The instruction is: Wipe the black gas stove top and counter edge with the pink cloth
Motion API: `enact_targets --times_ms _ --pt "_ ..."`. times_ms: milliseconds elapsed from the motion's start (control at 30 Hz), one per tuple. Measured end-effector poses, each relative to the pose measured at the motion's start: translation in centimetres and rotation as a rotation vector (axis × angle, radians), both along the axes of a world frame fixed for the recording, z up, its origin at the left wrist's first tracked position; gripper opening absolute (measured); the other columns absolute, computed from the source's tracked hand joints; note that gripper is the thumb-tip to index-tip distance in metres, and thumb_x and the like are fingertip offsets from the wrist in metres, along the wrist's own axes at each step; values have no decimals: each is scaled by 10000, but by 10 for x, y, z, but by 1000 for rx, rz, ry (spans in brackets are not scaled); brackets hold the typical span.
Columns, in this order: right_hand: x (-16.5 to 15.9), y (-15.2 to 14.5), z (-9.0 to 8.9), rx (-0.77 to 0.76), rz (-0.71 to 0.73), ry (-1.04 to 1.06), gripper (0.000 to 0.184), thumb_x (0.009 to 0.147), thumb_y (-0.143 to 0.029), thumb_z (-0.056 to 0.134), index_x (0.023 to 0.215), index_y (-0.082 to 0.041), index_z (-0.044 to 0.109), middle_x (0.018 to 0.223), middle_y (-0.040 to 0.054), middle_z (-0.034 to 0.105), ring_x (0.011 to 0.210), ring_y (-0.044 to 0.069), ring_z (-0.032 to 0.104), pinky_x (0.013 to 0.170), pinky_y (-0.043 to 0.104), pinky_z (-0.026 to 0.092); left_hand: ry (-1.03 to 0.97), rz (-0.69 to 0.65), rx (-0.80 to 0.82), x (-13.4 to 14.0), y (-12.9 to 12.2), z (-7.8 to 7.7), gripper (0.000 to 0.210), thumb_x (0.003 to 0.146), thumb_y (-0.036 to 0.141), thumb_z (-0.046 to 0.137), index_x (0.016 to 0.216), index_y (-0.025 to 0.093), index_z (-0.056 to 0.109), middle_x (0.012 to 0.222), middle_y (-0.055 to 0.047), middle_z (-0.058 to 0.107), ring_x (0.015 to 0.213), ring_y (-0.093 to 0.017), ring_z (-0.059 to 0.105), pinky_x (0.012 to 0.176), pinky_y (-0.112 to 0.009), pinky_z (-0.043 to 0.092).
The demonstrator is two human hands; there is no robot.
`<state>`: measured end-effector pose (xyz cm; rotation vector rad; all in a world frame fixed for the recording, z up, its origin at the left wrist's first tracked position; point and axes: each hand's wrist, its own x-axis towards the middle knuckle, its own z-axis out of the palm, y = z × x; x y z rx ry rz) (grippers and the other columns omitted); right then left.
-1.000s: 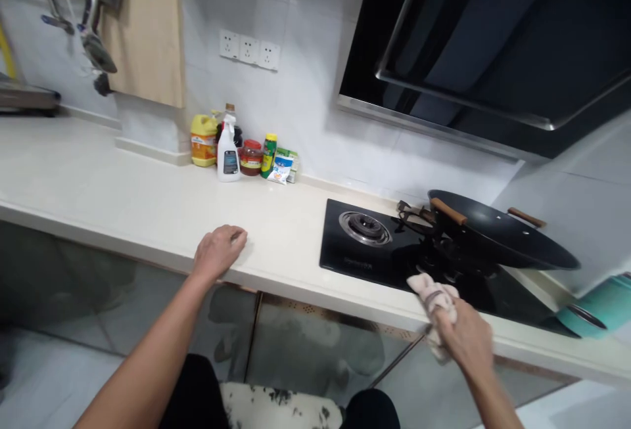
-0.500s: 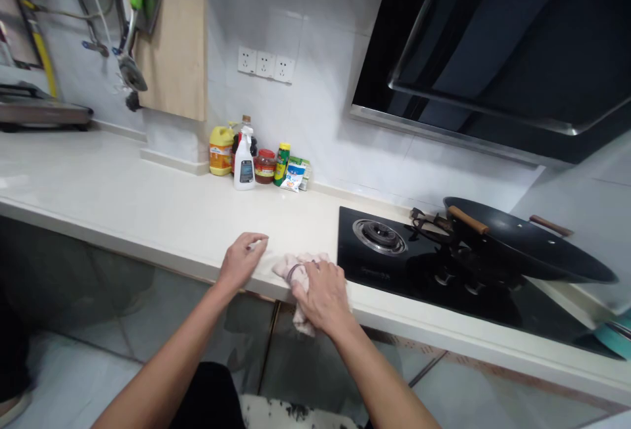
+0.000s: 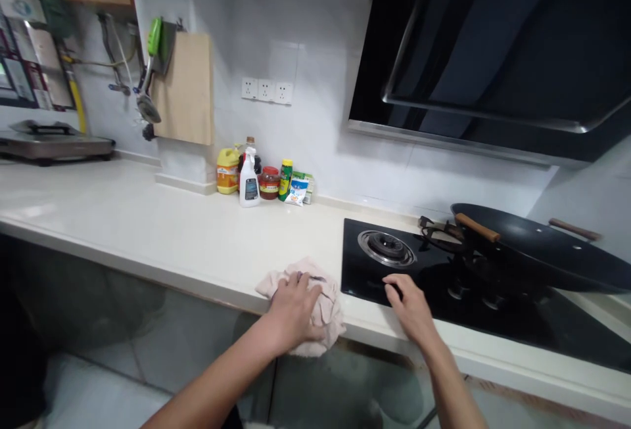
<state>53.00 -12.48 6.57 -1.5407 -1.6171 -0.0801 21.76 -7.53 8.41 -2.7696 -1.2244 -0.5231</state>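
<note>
Site was a kitchen. Wok sat over a black hob, beneath a range hood. Wooden board hung nearby.

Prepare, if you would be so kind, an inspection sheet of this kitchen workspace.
Surface: pale countertop with black cooktop set in.
Things in hand: crumpled pinkish cloth, partly over the counter's front edge.
Clutter: spray bottle, red-lidded jar and packet grouped near the wall; wok at the cooktop's right side.
Hands: left hand on the cloth, fingers spread; right hand at the cooktop's front edge, no object seen in it.
Cables: no plug seen in the wall sockets.
Surroundings: range hood at upper right; wooden board and yellow hose at left.
</note>
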Motion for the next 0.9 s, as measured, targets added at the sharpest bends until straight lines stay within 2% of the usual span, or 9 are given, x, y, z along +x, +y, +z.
enact_targets --times_ms 100,200,333,467,567,667,800,900 --pt "47 -15 -11 -16 -245 -154 369 932 -438 423 1009 -201 696 1095 106 696 1054 264 631 1007 439 450 26 -46 62 34 -15 1 711 698 552 790 1305 214 635 1323 -222 593 1202 -446 533 959 -589 422" --pt "69 -17 -27 -152 -398 -216 463 941 -482 363 1047 -184 701 1123 136 681 1081 303 616 987 474 457 21 -155 94 75 -36 -4 636 737 545 758 1262 208 636 1239 -193 622 1118 -385 551 894 -525 437" --pt "78 -9 -46 -256 -406 -311 544 941 -541 324 1104 -175 691 1171 164 651 1139 331 589 996 494 451 12 -306 195 125 -61 -14 525 842 530 659 1263 218 630 1211 -181 628 1092 -361 544 835 -488 423" --pt "93 -3 -57 -258 -348 -293 535 914 -561 311 1063 -213 690 1116 138 676 1167 329 585 1026 502 443 1 -376 313 147 -68 -25 448 910 508 574 1274 255 636 1249 -189 614 1070 -337 542 823 -478 395" --pt "101 0 -61 -268 -339 -304 501 874 -561 366 1069 -237 695 1113 132 685 1160 342 594 1011 512 459 -16 -391 347 138 -61 -31 446 932 518 538 1312 295 609 1248 -167 608 1067 -315 538 800 -445 396" --pt "101 -1 -62 -281 -382 -322 542 875 -584 365 1108 -229 701 1158 152 674 1165 362 594 992 528 474 -36 -372 315 112 -48 -33 454 901 536 589 1292 304 612 1197 -150 614 1026 -306 549 769 -425 403" --pt "97 -3 -61 -320 -400 -331 667 896 -640 298 1189 -187 690 1223 185 643 1202 393 571 991 549 473 -29 -293 208 57 -23 -29 551 795 466 751 1303 305 608 1270 -126 599 1081 -310 556 820 -435 420" --pt "97 -5 -60 -357 -407 -312 677 904 -657 296 1209 -197 687 1249 186 634 1210 407 568 981 567 473 -61 -206 97 0 -1 -23 627 735 470 817 1315 329 624 1356 -101 585 1164 -313 544 898 -437 420"
